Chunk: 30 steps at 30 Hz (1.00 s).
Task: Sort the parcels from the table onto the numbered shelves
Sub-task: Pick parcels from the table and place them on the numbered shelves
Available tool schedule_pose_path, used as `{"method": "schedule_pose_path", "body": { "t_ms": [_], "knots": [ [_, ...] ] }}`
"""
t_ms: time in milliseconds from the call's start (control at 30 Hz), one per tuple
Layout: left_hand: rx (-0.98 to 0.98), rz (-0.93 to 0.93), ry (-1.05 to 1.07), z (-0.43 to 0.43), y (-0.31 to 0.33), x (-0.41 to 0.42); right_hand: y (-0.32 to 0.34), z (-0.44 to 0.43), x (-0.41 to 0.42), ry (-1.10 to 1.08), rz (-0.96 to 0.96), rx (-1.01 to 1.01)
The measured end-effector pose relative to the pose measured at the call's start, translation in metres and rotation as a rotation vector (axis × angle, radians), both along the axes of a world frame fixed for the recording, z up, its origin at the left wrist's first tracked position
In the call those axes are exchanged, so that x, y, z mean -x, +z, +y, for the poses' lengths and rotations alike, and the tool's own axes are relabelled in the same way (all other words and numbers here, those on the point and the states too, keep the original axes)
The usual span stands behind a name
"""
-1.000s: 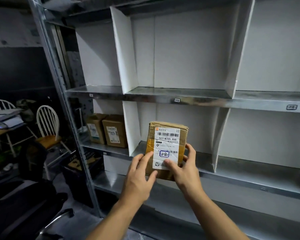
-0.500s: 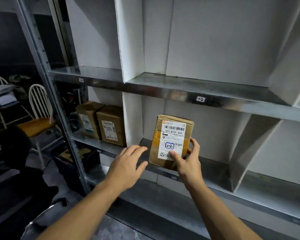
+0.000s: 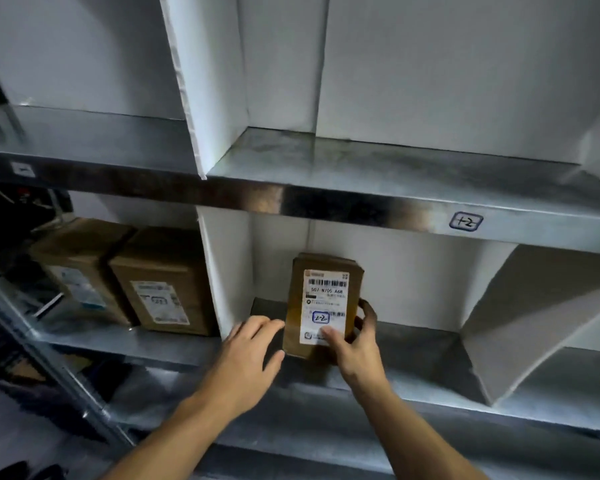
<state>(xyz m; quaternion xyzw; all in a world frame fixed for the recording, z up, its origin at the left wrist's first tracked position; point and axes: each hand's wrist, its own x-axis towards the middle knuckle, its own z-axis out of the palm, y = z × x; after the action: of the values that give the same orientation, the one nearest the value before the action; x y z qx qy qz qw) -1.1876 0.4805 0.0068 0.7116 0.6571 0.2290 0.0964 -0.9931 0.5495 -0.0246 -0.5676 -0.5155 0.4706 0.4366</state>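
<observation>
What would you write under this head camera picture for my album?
Right hand holds a labelled parcel upright on the shelf, left hand open beside it.

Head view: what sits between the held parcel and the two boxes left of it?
A white divider panel stands between the parcel and the two boxes, separating their compartments, seen in the head view.

Open bay [image 3: 420,337] right of parcel [image 3: 321,292] — divider [image 3: 226,271] seemingly tight leftward.
</observation>
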Motion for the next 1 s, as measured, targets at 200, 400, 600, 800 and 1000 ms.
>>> {"method": "schedule_pose_path", "body": {
  "t_ms": [200, 400, 600, 800, 1000],
  "knots": [
    [0.069, -0.030, -0.097, 0.024, -0.009, 0.011, -0.022, 0.021, 0.020, -0.041, -0.063, 0.008],
    [0.109, -0.076, -0.095, 0.031, -0.011, 0.011, -0.032, 0.025, 0.023, -0.028, -0.097, 0.060],
    [0.131, -0.093, -0.082, 0.036, -0.015, 0.013, -0.043, 0.027, 0.027, -0.015, -0.193, 0.133],
    [0.151, -0.127, -0.076, 0.034, -0.028, 0.024, -0.038, 0.047, 0.036, -0.016, -0.180, 0.135],
    [0.147, -0.100, -0.121, 0.028, -0.028, 0.025, -0.031, 0.030, 0.022, 0.002, -0.344, 0.116]
  ]
}}
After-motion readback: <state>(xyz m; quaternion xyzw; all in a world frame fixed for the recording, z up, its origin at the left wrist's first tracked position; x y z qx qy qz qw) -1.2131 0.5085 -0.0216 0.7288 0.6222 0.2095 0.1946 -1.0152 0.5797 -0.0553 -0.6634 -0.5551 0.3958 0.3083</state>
